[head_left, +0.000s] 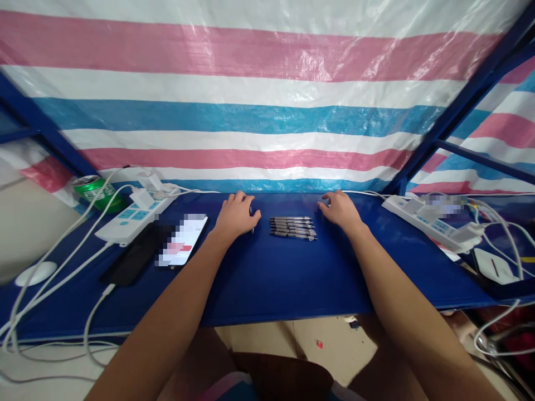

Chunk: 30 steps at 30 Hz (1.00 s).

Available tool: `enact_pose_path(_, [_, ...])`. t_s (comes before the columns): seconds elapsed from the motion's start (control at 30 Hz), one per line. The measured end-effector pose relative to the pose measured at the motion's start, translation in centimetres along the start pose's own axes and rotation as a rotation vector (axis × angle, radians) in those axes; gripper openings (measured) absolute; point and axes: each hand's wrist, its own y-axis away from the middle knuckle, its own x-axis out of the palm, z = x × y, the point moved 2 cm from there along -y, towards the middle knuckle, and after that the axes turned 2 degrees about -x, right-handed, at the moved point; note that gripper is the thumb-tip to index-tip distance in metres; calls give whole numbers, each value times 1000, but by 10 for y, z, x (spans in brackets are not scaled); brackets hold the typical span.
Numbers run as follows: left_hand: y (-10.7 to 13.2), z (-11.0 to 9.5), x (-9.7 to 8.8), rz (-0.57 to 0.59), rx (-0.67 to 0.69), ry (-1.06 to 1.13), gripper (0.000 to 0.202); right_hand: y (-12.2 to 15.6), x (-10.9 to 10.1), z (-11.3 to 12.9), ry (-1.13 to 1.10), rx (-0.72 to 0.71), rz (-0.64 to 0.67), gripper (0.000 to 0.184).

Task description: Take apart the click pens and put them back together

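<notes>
Several clear-barrelled pens (292, 227) lie side by side in a row on the blue desktop, between my two hands. To the left of the row, my left hand (238, 214) rests palm down with its thumb and fingers closed around a pen (251, 212); most of that pen is hidden by the hand. On the row's other side is my right hand (340, 209), apart from the pens, its fingers curled inward at the desk. A small pale and dark bit shows under those fingers, too hidden to name.
At left are a lit phone (188, 242), a dark phone (131, 259), a power strip (129, 217), a green can (98, 192) and a white mouse (36, 274). Another power strip (434, 225) with cables lies at right. A striped plastic sheet (267, 117) hangs behind the desk (288, 284).
</notes>
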Motion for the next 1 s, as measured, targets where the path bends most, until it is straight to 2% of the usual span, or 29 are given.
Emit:
enact_pose_path(0.1, [1,1,1,35,5,-10,61,1,-2,8,-33,-37,-20,37])
enact_pose_path(0.2, [-2,13,-3,57,-13,12,65,3,-5,16,-70,-62,-37,34])
enact_pose_path(0.27, [-5,25,-10,9,-62,72,64,4,-6,20,-92,-72,-46,32])
enact_pose_path(0.37, [-9,42,-25,-132,-165,137,45,6,-6,26,-126,-99,-55,28])
enact_pose_path(0.43, [-9,44,-31,-205,-199,121,37,6,-5,29,-154,-150,-40,26])
enact_pose_path(0.5, [-9,38,-32,-230,-140,128,32,7,-5,33,-180,-231,-9,25])
enact_pose_path(0.57, [-8,24,-28,-215,18,171,28,9,-6,38,-220,-335,28,26])
enact_pose_path(0.67, [-3,-5,-15,-145,310,229,33,12,-7,44,-315,-469,86,26])
enact_pose_path(0.73, [0,-21,-3,-65,428,253,39,14,-8,49,-375,-517,128,24])
enact_pose_path(0.87, [6,-40,19,82,483,298,43,16,-5,56,-495,-558,236,17])
enact_pose_path(1.0, [7,-42,27,95,475,362,40,18,-1,60,-563,-525,266,12])
